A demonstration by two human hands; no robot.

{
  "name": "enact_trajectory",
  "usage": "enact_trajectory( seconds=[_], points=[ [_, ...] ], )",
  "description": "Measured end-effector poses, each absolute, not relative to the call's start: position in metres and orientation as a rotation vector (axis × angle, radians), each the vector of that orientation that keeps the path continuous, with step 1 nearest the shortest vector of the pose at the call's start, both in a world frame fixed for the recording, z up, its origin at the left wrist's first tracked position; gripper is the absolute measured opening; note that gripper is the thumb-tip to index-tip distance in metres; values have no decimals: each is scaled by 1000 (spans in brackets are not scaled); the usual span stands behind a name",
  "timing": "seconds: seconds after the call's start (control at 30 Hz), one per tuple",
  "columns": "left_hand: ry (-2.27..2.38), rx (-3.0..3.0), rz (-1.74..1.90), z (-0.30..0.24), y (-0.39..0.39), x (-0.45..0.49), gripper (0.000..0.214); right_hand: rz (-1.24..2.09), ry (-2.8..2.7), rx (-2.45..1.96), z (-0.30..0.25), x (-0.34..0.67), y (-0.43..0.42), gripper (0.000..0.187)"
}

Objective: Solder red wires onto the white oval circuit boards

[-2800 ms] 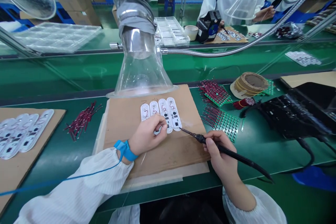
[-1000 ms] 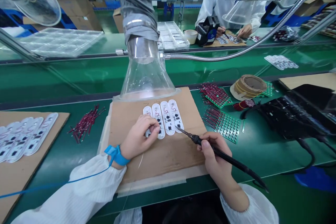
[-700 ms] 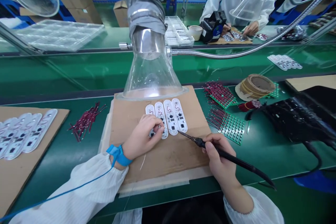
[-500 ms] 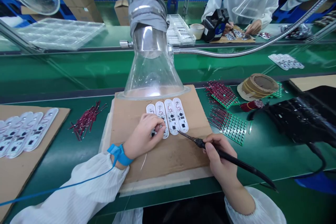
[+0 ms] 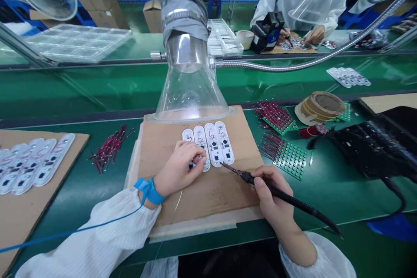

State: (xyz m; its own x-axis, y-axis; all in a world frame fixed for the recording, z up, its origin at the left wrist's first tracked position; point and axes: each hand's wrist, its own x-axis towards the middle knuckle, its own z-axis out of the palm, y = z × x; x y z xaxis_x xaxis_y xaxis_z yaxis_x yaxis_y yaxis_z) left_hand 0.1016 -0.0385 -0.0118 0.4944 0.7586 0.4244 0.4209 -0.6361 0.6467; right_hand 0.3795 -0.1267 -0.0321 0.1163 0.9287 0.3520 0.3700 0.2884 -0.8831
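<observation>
A row of white oblong circuit boards (image 5: 213, 144) with small red wires lies on a brown cardboard sheet (image 5: 208, 197). My left hand (image 5: 179, 167) is pinched over the left end of the row, with a thin solder wire (image 5: 178, 201) running through its fingers. My right hand (image 5: 272, 193) grips a black soldering iron (image 5: 293, 200) like a pen. The iron's tip rests just beside the lower edge of the rightmost board. My left hand hides the lower part of the two left boards. A blue wrist strap (image 5: 149, 191) circles my left wrist.
A clear funnel-shaped fume hood (image 5: 192, 91) hangs above the cardboard. Green boards bristling with red wires (image 5: 283, 156) stand to the right, beside a tape roll (image 5: 321, 107) and a black bag (image 5: 368, 150). Red wires (image 5: 109, 150) lie left. A co-worker's hands work across the belt.
The view has drifted slightly, so the boards sit further right in the picture. My left hand has closed over the left boards, and the iron tip stays near the rightmost board.
</observation>
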Motion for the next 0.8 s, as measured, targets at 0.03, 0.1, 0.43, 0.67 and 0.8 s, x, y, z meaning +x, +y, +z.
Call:
enact_trajectory(
  seconds=[0.03, 0.1, 0.43, 0.67, 0.8],
  points=[
    [973, 2278, 976, -12, -39, 102, 15, 634, -1447, -1278, -32, 380, -127, 8],
    [979, 2277, 975, -12, -39, 102, 14, 629, -1449, -1281, -32, 380, -127, 7],
    [970, 2284, 989, -14, -38, 101, 14, 623, -1492, -1287, -32, 379, -125, 5],
    [958, 2297, 990, -12, -38, 101, 15, 597, -1538, -1278, -26, 377, -124, 5],
    [962, 2303, 991, -14, -38, 101, 14, 604, -1535, -1270, -26, 376, -123, 5]
  ],
)
